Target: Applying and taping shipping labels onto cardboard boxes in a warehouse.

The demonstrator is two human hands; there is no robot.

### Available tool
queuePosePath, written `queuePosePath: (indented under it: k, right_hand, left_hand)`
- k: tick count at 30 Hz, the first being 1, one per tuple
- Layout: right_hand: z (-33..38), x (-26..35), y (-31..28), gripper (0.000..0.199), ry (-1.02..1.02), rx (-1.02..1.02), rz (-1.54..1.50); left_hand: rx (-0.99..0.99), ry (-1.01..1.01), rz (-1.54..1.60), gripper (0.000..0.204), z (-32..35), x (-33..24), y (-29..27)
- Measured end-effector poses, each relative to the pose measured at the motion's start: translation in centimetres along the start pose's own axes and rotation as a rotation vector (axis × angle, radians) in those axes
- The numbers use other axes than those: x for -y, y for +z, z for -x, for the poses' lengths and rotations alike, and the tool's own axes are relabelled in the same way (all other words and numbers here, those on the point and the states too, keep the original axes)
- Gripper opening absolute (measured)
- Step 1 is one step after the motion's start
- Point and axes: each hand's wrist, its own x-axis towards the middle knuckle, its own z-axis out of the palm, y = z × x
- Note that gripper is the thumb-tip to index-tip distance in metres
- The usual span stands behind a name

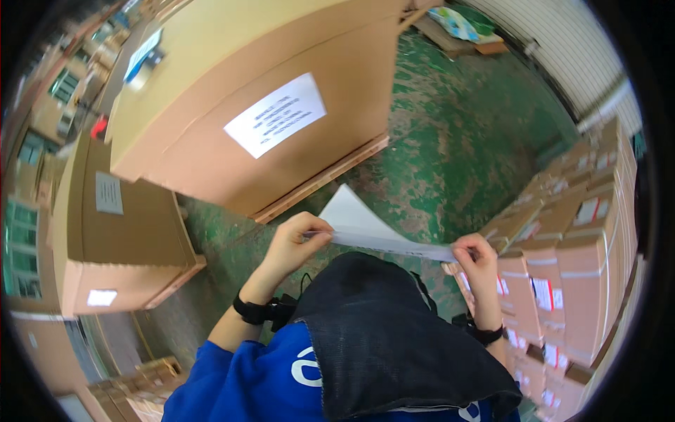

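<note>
Between my two hands stretches a white sheet of paper (358, 214), with dark print along its near edge. My left hand (299, 241) pinches the sheet's left end between thumb and fingers. At the other end, my right hand (478, 257) grips the right corner in the same way. The sheet bows between them, and its far corner points up and away. Just beyond stands a large brown cardboard box (281, 162) on a wooden pallet (323, 179). A white printed label (278, 114) is stuck on the side facing me. Neither hand touches the box.
A tape roll or dispenser (144, 69) and a paper lie on the big box's top. Another palletised carton (119, 232) stands at the left. Strapped, stacked cartons (569, 246) rise close on the right. Green worn floor (450, 141) runs between them toward a pale shutter (562, 49).
</note>
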Motion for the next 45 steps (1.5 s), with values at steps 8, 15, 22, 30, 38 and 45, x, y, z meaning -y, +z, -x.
queuePosePath:
  k: [8,15,22,30,38,45]
  right_hand:
    - [-13.4,4.2,12.6,0.007,-0.015,0.485,-0.064]
    - [-19.7,5.4,25.7,0.009,-0.1,1.053,-0.118]
    - [-15.4,7.8,40.4,0.009,-0.227,1.549,-0.079]
    - [-6.5,13.9,57.6,0.008,-0.147,1.649,-0.085]
    - [3.1,23.7,75.1,0.012,-0.239,1.718,-0.29]
    - [13.1,28.0,89.3,0.008,-0.464,1.846,-0.183]
  left_hand:
    - [-0.402,-0.183,-0.022,0.007,4.7,2.6,-9.7]
    - [-0.924,-0.482,0.212,0.012,13.7,1.9,-7.8]
    - [-1.476,-0.604,0.257,0.013,22.3,2.9,-6.8]
    - [-1.722,-0.529,-0.11,0.014,33.0,6.9,-19.4]
    - [-1.928,-0.433,-0.016,0.028,45.6,7.8,-32.1]
    - [-2.094,-0.433,-0.002,0.026,56.8,12.3,-37.1]
